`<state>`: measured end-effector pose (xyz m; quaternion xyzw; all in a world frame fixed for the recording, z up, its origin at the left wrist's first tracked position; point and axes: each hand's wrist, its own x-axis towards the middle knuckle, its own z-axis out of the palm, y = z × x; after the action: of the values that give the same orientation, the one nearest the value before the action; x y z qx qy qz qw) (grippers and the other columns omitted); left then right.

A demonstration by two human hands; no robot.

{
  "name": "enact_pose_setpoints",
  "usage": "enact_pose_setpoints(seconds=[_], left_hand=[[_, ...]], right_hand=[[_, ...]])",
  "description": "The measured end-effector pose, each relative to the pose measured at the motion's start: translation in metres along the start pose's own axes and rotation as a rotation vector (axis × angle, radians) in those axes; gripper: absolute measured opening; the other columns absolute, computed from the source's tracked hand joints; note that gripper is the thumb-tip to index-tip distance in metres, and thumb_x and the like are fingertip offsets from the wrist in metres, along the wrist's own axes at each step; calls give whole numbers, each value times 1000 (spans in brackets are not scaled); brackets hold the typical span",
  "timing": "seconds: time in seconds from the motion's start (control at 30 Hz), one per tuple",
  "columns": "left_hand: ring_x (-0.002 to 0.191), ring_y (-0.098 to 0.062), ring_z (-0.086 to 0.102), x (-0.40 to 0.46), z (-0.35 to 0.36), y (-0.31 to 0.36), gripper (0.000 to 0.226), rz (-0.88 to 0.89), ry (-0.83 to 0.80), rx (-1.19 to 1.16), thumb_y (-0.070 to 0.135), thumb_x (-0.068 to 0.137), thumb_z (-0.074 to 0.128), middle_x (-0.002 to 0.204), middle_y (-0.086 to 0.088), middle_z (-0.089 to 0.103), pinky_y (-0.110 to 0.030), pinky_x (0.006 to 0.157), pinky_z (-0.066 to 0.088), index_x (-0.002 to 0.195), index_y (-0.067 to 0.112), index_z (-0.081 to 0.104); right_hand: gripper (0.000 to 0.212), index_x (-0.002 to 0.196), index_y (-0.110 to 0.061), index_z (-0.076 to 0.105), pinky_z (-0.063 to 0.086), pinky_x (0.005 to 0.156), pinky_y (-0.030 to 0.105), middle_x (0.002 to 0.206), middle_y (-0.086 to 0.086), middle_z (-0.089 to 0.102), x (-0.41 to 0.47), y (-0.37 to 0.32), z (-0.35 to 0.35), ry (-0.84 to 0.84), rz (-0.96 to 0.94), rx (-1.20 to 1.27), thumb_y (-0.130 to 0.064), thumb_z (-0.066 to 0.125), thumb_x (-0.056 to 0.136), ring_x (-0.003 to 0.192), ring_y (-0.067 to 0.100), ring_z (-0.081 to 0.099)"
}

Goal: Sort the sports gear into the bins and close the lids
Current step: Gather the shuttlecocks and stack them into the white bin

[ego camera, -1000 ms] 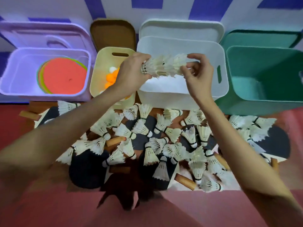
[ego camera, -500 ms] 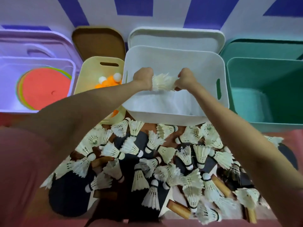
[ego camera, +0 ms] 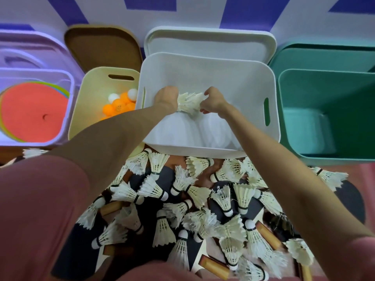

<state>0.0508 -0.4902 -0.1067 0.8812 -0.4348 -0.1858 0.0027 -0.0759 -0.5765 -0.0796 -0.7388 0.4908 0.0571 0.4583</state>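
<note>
Both my hands reach down inside the white bin (ego camera: 209,63). Between them they hold a stacked bundle of white shuttlecocks (ego camera: 189,102): my left hand (ego camera: 166,99) grips its left end and my right hand (ego camera: 214,100) grips its right end. The bundle hangs low in the bin, near the floor of it. Several loose shuttlecocks (ego camera: 203,199) lie scattered in front of the bins, on top of dark table tennis paddles (ego camera: 168,175) with wooden handles (ego camera: 267,234).
A purple bin (ego camera: 70,86) at the left holds flat coloured discs (ego camera: 32,114). The cream bin (ego camera: 91,82) holds orange and white balls (ego camera: 119,104). At the right stands a teal bin (ego camera: 284,110). Each bin's lid leans behind it against the striped wall.
My hands have carried the shuttlecock bundle from above the white bin's rim down into the bin. My head has moved forward, so the bins look closer.
</note>
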Motion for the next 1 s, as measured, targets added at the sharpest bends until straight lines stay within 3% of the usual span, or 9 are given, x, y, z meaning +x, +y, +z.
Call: enact_pose_setpoints(seconds=[0.17,0.3,0.37,0.47,0.6,0.73,0.87,1.0], left_hand=[[107,-37,59,-5,-9,-3,26,32,-2,51,5,86,62,116,-17,60,-39,85,48,112,3,58],[108,-37,57,-17,-25,-4,33,60,22,84,7,83,64,117,-17,57,-37,81,47,115,3,56],[110,-37,54,-26,-35,-4,36,86,59,69,11,84,62,120,-18,54,-39,83,46,118,3,54],[113,-35,51,-48,-50,-7,42,145,119,-25,16,85,60,123,-16,52,-42,88,45,124,6,53],[112,-29,54,-98,-62,-18,39,279,257,-210,22,86,60,122,-12,58,-39,91,45,123,9,56],[97,-19,59,-165,-65,-31,28,531,449,-350,19,88,55,109,-6,64,-29,81,44,113,9,62],[82,-12,57,-228,-52,-47,20,679,513,-432,16,90,55,95,-2,65,-26,73,45,105,9,65],[81,-10,54,-272,-22,-69,19,723,369,-439,17,89,57,94,-3,66,-27,74,45,104,9,66]], right_hand=[[42,129,5,38,55,70,34,120,23,53,-9,-1,-5,-26,-11,-11,4,42,88,70,24,60],[41,128,5,40,53,78,36,127,20,48,-24,-7,-4,18,-49,-139,0,47,87,92,31,59],[41,126,3,41,43,77,30,127,18,49,-38,-12,-1,67,-129,-256,-4,50,87,106,33,54],[44,126,4,40,39,83,31,123,22,48,-64,-14,7,158,-279,-341,-5,52,85,110,36,49],[46,128,2,43,42,90,36,120,21,50,-114,-12,19,328,-484,-227,-1,52,84,108,35,51],[39,121,0,49,40,86,28,114,16,54,-174,-3,36,511,-653,-132,-1,51,82,103,29,53],[35,118,-2,51,43,83,27,109,12,55,-230,13,59,567,-666,-81,-2,49,82,99,24,53],[31,115,-2,54,42,81,24,105,11,58,-275,41,91,549,-583,-36,-2,53,84,93,20,55]])
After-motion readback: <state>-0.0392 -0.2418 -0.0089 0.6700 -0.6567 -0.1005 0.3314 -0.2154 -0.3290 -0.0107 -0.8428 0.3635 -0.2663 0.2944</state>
